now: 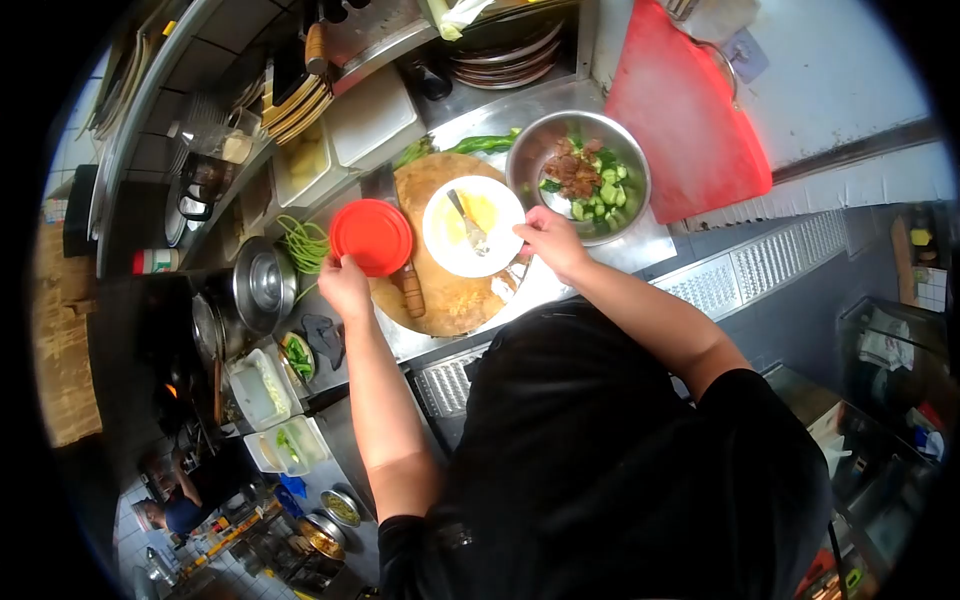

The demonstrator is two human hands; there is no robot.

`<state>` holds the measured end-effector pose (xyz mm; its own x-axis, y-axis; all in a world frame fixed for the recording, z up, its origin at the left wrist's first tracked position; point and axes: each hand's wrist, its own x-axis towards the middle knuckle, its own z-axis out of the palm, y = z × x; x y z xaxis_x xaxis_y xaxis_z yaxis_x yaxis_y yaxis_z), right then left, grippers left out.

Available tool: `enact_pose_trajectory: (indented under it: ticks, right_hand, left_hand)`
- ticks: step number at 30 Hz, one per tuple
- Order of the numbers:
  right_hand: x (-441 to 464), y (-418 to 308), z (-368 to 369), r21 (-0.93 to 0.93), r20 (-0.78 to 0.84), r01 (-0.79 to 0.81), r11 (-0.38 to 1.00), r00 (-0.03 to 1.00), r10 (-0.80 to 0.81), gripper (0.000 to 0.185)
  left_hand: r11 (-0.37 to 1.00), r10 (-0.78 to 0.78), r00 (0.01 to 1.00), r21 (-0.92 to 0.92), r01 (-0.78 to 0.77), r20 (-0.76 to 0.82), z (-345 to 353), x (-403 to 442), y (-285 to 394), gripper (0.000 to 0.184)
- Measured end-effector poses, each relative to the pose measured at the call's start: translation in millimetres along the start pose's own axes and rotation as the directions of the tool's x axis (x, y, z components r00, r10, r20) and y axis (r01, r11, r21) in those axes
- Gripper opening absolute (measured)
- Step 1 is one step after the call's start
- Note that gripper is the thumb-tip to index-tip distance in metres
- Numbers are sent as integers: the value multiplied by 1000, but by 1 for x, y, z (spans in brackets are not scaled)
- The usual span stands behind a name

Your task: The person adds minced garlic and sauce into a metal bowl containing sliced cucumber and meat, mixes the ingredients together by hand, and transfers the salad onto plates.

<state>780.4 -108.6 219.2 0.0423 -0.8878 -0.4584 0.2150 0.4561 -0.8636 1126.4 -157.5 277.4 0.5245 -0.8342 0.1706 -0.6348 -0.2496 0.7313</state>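
My left hand [345,286] pinches the edge of a round red plastic lid [371,237] at the left side of the chopping block. My right hand [552,242] grips the rim of a white bowl [440,250], thumb on top. Inside that bowl lie a yellow substance and a metal spoon [467,222]. Both are over the round wooden chopping block [455,305]. A knife with a wooden handle [412,290] rests on the block, partly hidden by the lid. Just beyond my right hand stands a steel bowl [632,222] holding cut cucumber [606,192] and brown meat-like pieces [574,168].
A red cutting board [685,120] leans at the upper right. Green long beans [302,242] and a steel basin [264,285] are to the left. White containers [375,118] and stacked plates [507,62] stand behind. Another person [183,508] is at the lower left.
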Motion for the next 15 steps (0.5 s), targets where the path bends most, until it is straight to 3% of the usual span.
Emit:
enact_pose_trajectory:
  ticks: [1, 2, 4, 7, 9, 11, 14, 15]
  right_hand:
    - [-3, -1, -8, -16, -7, 25, 1000, 1000, -25, 12]
    - [-8, -5, -14, -29, -39, 34, 999, 999, -35, 11]
    - [-11, 0, -31, 8, -82, 135, 991, 988, -134, 16]
    - [-23, -11, -47, 8, -128, 225, 974, 967, -222, 18]
    - [-28, -17, -55, -31, -125, 236, 971, 963, -238, 18]
    - [-38, -28, -55, -79, -139, 273, 959, 949, -282, 18]
    - [-47, -35, -58, -180, -132, 355, 917, 915, -380, 18]
    - [-51, -35, -59, -215, -127, 384, 898, 901, -415, 18]
  left_hand:
    - [999, -12, 1000, -41, 13, 23, 5, -5, 4, 25]
    - [975, 193, 975, 130, -179, -106, 9, -11, 8, 25]
    - [741, 614, 755, 498, -450, -231, 21, -31, 33, 25]
    - [917, 399, 914, -2, -400, 80, 34, -74, 100, 27]
    - [880, 472, 828, -118, -459, 302, 51, -106, 142, 26]
    - [937, 307, 808, -9, -350, 503, 66, -125, 179, 23]
    - [965, 256, 822, -87, -247, 509, 104, -129, 180, 22]
    - [981, 190, 817, -134, -139, 545, 108, -130, 178, 22]
